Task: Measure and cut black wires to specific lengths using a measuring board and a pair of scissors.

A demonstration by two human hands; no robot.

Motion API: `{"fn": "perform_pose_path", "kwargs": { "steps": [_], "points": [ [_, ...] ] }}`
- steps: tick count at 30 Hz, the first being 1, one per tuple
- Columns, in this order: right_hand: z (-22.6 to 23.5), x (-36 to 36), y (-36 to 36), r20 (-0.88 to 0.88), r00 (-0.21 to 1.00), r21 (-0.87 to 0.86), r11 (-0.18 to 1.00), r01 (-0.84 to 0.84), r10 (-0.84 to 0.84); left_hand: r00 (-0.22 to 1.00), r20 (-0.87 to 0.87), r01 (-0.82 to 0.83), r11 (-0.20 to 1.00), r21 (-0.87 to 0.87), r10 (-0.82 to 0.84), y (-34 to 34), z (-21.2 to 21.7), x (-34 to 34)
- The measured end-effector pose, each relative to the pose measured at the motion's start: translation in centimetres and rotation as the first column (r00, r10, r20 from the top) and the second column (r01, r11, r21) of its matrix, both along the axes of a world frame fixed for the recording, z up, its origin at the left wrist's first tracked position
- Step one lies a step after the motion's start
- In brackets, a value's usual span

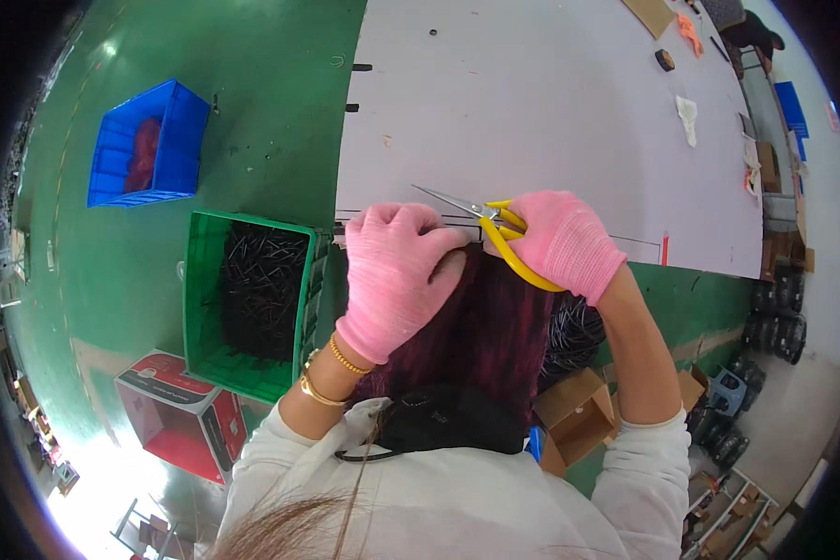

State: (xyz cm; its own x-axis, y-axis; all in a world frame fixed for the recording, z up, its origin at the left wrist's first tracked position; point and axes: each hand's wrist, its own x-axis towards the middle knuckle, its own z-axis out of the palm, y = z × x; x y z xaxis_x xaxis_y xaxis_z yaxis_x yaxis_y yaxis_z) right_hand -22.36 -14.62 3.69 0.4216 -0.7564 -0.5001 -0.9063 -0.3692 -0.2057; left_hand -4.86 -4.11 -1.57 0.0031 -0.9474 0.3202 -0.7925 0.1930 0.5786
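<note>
Head view: scissors (488,212) with yellow handles are at the near edge of the surface (551,112), blades pointing out over it toward its left side. Right hand (555,238), gloved in pink, grasps the handles; one handle bows out below the palm, on the wearer's side of the surface. This hold appears intended to keep the tool ready while leaving the fingertips free to work at the edge. Left hand (397,266), likewise gloved, is over the near edge of the surface with its fingers bent; thumb and forefinger come close to the right fingertips. Whether it pinches anything there cannot be told, since the fingers cover the spot. Bringing both hands together at the edge probably gives steadier control.

Green crate (203,308), loaded with thin black pieces (261,289), stands just left of the surface's near end, presumably for a short reach. Blue crate (182,140), containing a red bundle (144,154), sits farther left of the surface, likely beyond easy reach. Roll of tape (664,61) lies toward the far right of the surface, apparently clear of the hands. Dark red cloth (476,327) hangs on the near side of the surface, presumably protecting clothing.
</note>
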Motion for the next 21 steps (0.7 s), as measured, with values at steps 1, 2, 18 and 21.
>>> {"fn": "perform_pose_path", "kwargs": {
  "steps": [1,2,18,21],
  "points": [
    [-0.1,0.0,0.0,0.005,1.0,0.002,1.0,0.005,-0.005,1.0,0.004,0.009,1.0,0.009,-0.009,-0.2,0.1,-0.5],
    [-0.2,-0.1,0.1,0.014,1.0,-0.007,1.0,0.006,-0.006,1.0,0.005,0.006,1.0,0.006,-0.007,-0.4,0.1,-0.9],
    [0.5,0.0,0.3,0.041,0.999,-0.019,1.0,0.013,-0.012,0.998,0.041,-0.048,0.998,-0.029,0.049,-0.8,0.1,-2.0],
    [0.6,0.1,0.3,0.023,1.0,-0.006,1.0,0.013,-0.013,0.997,0.047,-0.056,0.998,-0.023,0.057,-0.8,0.0,-2.0]
  ]
}}
